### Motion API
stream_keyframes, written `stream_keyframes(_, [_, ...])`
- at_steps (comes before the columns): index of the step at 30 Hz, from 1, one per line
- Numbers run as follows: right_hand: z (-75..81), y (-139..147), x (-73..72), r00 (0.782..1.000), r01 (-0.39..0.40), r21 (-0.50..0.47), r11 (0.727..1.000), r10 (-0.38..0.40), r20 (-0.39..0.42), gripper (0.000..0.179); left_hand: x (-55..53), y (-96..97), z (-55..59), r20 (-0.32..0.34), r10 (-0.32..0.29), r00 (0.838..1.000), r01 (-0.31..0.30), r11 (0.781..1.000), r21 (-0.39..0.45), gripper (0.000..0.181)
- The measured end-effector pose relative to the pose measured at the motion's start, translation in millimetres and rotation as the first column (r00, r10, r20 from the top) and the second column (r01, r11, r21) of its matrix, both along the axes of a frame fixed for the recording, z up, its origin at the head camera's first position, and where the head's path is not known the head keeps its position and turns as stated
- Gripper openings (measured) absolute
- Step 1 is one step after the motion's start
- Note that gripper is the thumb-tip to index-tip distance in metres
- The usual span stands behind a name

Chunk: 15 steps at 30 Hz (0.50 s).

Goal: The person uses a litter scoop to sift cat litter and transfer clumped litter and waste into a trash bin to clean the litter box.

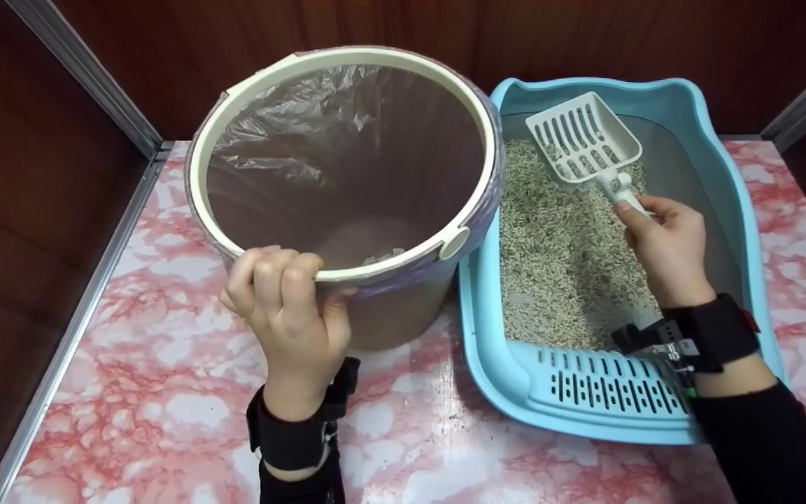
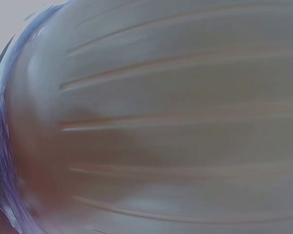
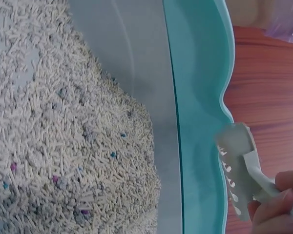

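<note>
My left hand [image 1: 287, 297] grips the near rim of a trash can [image 1: 403, 308], its fingers curled over the cream ring [image 1: 368, 269]. A thin plastic bag [image 1: 291, 133] lines the can and folds over its edge. The left wrist view is filled by the can's ribbed side [image 2: 176, 117]. With my right hand [image 1: 669, 241] I hold a pale slotted litter scoop [image 1: 585, 140] by its handle, over the far part of a blue litter box [image 1: 480, 336]. A few bits of litter show on the scoop. Pellet litter [image 1: 557, 259] covers much of the box floor.
The can and box stand side by side on a red-and-white marbled surface [image 1: 165, 392]. Behind them rises a dark wooden panel [image 1: 585, 42], with metal-edged panels at both sides. A slotted step [image 1: 613, 385] forms the box's near end.
</note>
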State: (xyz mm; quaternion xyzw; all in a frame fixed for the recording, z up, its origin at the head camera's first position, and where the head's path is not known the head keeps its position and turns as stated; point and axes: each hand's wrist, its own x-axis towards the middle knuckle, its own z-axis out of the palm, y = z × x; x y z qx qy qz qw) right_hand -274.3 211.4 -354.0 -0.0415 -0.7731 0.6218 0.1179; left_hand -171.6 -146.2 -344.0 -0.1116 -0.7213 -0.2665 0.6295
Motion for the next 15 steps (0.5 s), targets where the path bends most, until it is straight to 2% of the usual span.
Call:
stream_keyframes(3, [0.1,-0.4,0.1,1.000,-0.021,-0.146,0.989,0.019,-0.012,0.010,-0.4,0.0,0.3,-0.003,0.000,1.000,0.000,1.000,-0.003,0.048])
stream_keyframes(8, [5.6,1.1,-0.2,0.999,-0.031,-0.212,0.977,0.025,-0.034,0.005,-1.3,0.3,0.4,-0.015,0.001,1.000,-0.001,1.000,-0.006,0.047])
stream_keyframes(11, [16.5,1.0,0.4,0.997,-0.055,-0.259,0.964,0.041,-0.059,0.003,-1.4,0.4,0.3,-0.018,0.002,1.000,-0.002,1.000,-0.006,0.047])
stream_keyframes(15, [41.9,-8.2,6.4,0.990,-0.119,-0.302,0.946,0.091,-0.106,0.004,-0.8,0.0,-0.3,-0.020,0.004,1.000,-0.004,1.000,-0.005,0.048])
